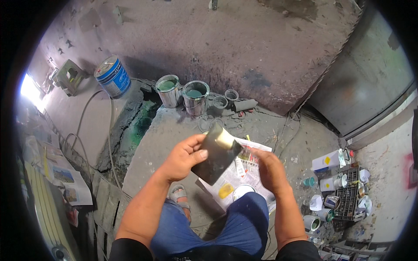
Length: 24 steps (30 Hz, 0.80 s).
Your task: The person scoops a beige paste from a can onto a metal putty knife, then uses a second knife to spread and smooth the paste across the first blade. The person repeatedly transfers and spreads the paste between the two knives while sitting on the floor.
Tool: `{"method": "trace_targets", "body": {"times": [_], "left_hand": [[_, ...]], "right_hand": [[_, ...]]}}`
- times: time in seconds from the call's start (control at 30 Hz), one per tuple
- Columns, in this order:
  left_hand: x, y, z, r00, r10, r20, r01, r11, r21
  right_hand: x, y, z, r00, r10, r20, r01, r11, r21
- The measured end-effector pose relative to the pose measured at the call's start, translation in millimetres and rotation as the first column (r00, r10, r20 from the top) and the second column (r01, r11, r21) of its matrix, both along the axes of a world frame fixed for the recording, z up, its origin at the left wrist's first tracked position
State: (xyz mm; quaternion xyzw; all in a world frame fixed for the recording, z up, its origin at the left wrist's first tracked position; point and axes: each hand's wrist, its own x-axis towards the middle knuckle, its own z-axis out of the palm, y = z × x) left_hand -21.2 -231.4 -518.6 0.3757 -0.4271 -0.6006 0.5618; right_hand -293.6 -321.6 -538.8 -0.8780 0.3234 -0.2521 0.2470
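My left hand (185, 157) grips a dark, glossy, flat rectangular plate (216, 157) by its left edge, thumb on top. Light glares off its upper corner. I hold it tilted above a newspaper sheet (257, 174) spread on the floor. Just right of the plate is my right hand (271, 169), fingers loosely extended and curved, with nothing visible in them. Its fingertips come close to the plate's right corner; whether they touch is unclear. On the newspaper rest a yellow patch (225, 190), a round white-topped tin or lid (244, 191) partly behind my knee, and a slim white strip (240, 167).
Two open paint cans (169, 91) (195, 99) and a small cup (220, 103) stand by the far wall. Left of them is a blue bucket (114, 77) beside a broken floor gap (141, 119). A hose (110, 143) trails leftward. Several tins and a black crate (347, 195) line the right.
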Motion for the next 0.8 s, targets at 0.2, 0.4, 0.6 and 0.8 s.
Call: {"method": "trace_targets", "body": {"times": [0.2,0.4,0.6,0.8], "left_hand": [[37.9,-6.8,7.1,0.960,0.254,-0.117,-0.260,0.965,-0.033],[92.7,21.0,-40.7,0.920,0.380,0.091,-0.389,0.913,0.125],[112.0,41.7,-121.8,0.899,0.413,0.142,-0.437,0.853,0.286],[116.6,44.7,-176.5,0.905,0.405,0.129,-0.424,0.850,0.312]], "right_hand": [[-40.4,-18.1,-73.0,0.640,-0.676,0.365,0.195,0.602,0.774],[-31.0,-10.5,-96.5,0.824,-0.546,0.152,0.322,0.672,0.667],[32.0,-25.7,-107.1,0.893,-0.449,-0.032,0.435,0.844,0.314],[97.6,-59.7,-139.8,0.978,-0.146,-0.149,0.154,0.987,0.043]]}}
